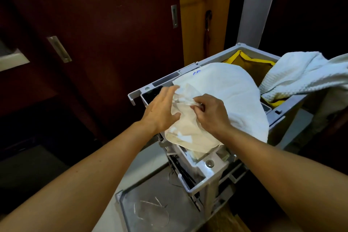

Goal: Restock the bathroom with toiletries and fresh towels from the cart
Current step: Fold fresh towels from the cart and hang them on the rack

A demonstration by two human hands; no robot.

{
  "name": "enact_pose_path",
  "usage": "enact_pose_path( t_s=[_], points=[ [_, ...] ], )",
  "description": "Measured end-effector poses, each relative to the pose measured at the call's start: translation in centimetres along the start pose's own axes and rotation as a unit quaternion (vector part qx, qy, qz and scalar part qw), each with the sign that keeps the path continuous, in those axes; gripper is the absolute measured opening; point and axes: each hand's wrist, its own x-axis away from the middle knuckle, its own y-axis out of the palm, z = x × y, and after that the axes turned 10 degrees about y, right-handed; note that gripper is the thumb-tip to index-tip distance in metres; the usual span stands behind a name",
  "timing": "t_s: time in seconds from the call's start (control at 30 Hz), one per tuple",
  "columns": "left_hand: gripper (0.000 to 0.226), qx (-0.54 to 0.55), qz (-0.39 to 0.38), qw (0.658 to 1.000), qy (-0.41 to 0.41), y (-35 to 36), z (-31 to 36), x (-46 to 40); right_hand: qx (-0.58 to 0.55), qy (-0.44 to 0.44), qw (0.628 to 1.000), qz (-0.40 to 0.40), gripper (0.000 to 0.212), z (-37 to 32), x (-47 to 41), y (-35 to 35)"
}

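So the big white cloth (222, 90) is draped over the top of the cart (209, 171), spilling over its near edge and covering most of the near half. The right hand (209, 113) is pinching a bunched fold of it, fingers curled tight, while the left hand (162, 109) lies flat against the cloth near the cart's left edge, fingers straight, gripping nothing. Looks soft, floppy and light, so I'd guess it'll sag and slide if lifted by one corner; better to gather a thick fold in both hands. A knitted towel (301, 73) hangs over the cart's far right corner.
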Motion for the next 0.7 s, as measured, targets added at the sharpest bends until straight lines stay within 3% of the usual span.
enact_pose_path(
  t_s=[0.07,0.13,0.2,0.4,0.53,0.7],
  points=[
    [0.082,-0.055,0.013,0.993,0.103,-0.1,0.1,-0.6,0.019,-0.042,0.999,-0.017,0.017,-0.3,0.3,0.1],
    [0.063,-0.106,-0.017,0.979,0.171,0.0,0.5,-1.4,0.038,-0.077,0.996,-0.023,0.017,-0.4,0.7,0.4],
    [0.037,-0.139,-0.024,0.972,0.186,0.3,0.9,-1.9,0.036,-0.085,0.996,-0.014,0.019,-0.4,0.9,0.6],
    [0.018,-0.148,0.076,0.975,0.145,0.5,1.7,-2.2,0.039,-0.031,0.999,-0.007,0.027,0.5,0.6,-0.1],
    [0.007,-0.107,0.179,0.975,0.078,-1.0,2.1,-3.5,0.189,0.017,0.981,-0.05,0.047,1.8,0.3,-1.3],
    [0.011,-0.021,0.223,0.974,-0.032,-3.2,1.1,-5.9,0.23,0.021,0.972,0.046,0.055,2.2,0.0,-3.7]
  ],
)
